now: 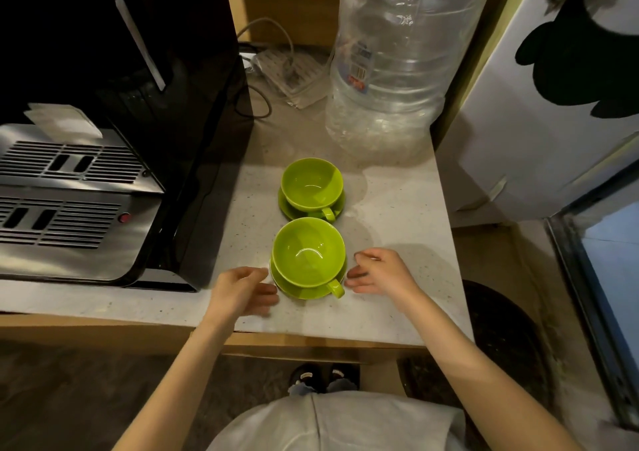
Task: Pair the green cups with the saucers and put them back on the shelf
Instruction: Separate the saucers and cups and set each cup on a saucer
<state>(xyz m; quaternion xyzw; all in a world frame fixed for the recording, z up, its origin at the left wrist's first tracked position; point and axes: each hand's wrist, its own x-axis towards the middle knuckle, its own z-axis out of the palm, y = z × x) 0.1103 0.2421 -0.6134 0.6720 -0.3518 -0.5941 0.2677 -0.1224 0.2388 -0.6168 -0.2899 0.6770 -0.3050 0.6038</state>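
Observation:
Two green cups stand on green saucers on the pale speckled counter. The near cup sits upright on its saucer, handle pointing toward me and to the right. Behind it, the far cup rests on its own saucer, handle also facing me. My left hand hovers just left of the near saucer with fingers apart, fingertips close to the rim. My right hand is just right of the same saucer, fingers spread and empty. Neither hand grips anything.
A black and steel coffee machine fills the counter's left side. A large clear water bottle stands behind the cups, with a power strip and cables beside it. A white fridge is on the right. The counter's front edge is near my arms.

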